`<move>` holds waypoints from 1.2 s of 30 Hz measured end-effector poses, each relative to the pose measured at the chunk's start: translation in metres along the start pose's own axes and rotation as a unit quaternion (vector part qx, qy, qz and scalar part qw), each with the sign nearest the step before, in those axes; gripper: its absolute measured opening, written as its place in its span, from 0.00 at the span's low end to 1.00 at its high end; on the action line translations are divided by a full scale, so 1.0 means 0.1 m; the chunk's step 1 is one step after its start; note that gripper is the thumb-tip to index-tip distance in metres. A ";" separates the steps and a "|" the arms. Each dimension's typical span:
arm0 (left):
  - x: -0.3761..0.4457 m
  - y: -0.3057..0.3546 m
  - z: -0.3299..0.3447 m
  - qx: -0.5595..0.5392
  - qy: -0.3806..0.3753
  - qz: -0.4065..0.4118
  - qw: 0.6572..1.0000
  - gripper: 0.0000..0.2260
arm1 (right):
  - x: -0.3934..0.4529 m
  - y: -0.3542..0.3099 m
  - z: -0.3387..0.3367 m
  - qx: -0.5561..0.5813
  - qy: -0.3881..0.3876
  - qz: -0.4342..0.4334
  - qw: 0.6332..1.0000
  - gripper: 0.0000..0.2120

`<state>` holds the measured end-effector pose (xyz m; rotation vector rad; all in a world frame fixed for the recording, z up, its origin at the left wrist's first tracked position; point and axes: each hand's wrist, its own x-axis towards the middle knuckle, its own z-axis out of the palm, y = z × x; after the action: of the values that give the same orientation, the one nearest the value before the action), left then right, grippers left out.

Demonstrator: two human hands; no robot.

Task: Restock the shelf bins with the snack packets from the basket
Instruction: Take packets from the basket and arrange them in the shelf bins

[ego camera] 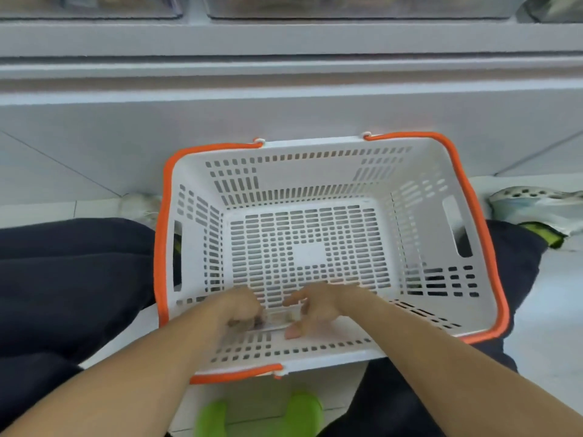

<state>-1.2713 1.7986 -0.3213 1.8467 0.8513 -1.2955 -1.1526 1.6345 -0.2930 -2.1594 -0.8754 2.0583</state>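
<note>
Packet look: the snack packet (280, 318) is small, flat and mostly clear, with a pale, brownish content showing through; it is blurred, so you cannot read any print on it
Packet place: it lies on the slotted floor of the basket (315, 171), against the near wall, between your two hands
Left hand: your left hand (241, 310) reaches down into the basket with its fingers curled over the packet's left end, pinching it
Right hand: your right hand (315, 305) sits at the packet's right end, thumb low at the near edge and fingers spread loosely above; whether it actually grips the packet you cannot tell from this blur
Basket: white slotted plastic with orange handles folded down along the rim, resting on the floor between your dark-trousered legs
Shelf bins: clear bins (356, 7) stand on the white shelf at the top, well apart from the basket
Floor: green slippers (303, 411) show just below the basket's near edge
</note>
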 end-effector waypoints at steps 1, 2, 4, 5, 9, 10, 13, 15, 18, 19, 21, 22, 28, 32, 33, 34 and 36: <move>0.01 -0.03 0.00 -0.039 -0.006 -0.007 0.999 0.02 | 0.01 0.00 0.02 0.001 0.015 -0.007 1.000 0.40; 0.01 -0.04 -0.01 -0.075 -0.009 -0.023 0.997 0.01 | 0.02 0.02 0.04 0.003 0.031 -0.013 0.999 0.38; 0.00 -0.04 0.01 -0.126 -0.018 -0.043 0.991 0.02 | 0.03 0.06 0.09 0.004 0.046 -0.019 0.999 0.32; 0.00 -0.03 0.03 -0.145 -0.021 -0.042 0.988 0.03 | 0.03 0.06 0.11 -0.001 0.053 -0.020 0.998 0.29; -0.21 0.07 -0.03 -0.220 -0.019 -0.018 0.975 0.26 | -0.11 0.01 0.08 0.101 0.134 -0.022 0.986 0.17; -0.30 0.11 -0.10 -0.236 -0.017 0.000 0.972 0.29 | -0.19 -0.01 0.02 0.156 0.162 -0.019 0.974 0.15; -0.58 0.22 -0.38 -0.295 -0.011 0.077 0.952 0.31 | -0.44 -0.04 -0.17 0.214 0.242 -0.034 0.946 0.19; -0.80 0.30 -0.58 -0.289 0.029 0.154 0.944 0.21 | -0.61 -0.07 -0.29 0.225 0.293 -0.070 0.927 0.19; -1.20 0.40 -0.93 -0.247 0.099 0.228 0.937 0.13 | -0.92 -0.19 -0.45 0.294 0.348 -0.146 0.878 0.17; -1.36 0.42 -1.06 -0.217 0.116 0.244 0.938 0.13 | -1.05 -0.25 -0.49 0.311 0.361 -0.173 0.862 0.15; -1.71 0.46 -1.30 -0.147 0.148 0.269 0.940 0.13 | -1.31 -0.39 -0.56 0.339 0.367 -0.233 0.835 0.08; -1.90 0.47 -1.42 -0.122 0.155 0.280 0.939 0.13 | -1.44 -0.46 -0.58 0.341 0.363 -0.259 0.828 0.08; -2.92 0.52 -1.96 0.015 0.056 0.342 0.938 0.14 | -2.06 -0.93 -0.67 0.337 0.381 -0.365 0.780 0.14; -3.16 0.42 -2.10 -0.002 0.108 0.386 0.916 0.12 | -2.28 -1.26 -0.80 0.334 0.435 -0.397 0.736 0.15; -3.15 0.38 -2.12 -0.029 0.130 0.398 0.907 0.13 | -2.31 -1.34 -0.85 0.342 0.445 -0.402 0.723 0.18; -3.15 0.33 -2.14 -0.053 0.154 0.409 0.898 0.14 | -2.33 -1.41 -0.89 0.351 0.450 -0.407 0.713 0.20; -3.16 0.28 -2.21 -0.090 0.220 0.431 0.870 0.12 | -2.36 -1.58 -0.97 0.371 0.454 -0.416 0.695 0.27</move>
<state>-1.2301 1.9340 0.0385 2.0231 0.2455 -0.2293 -1.1125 1.7039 -0.0043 -1.4853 -0.5210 0.5457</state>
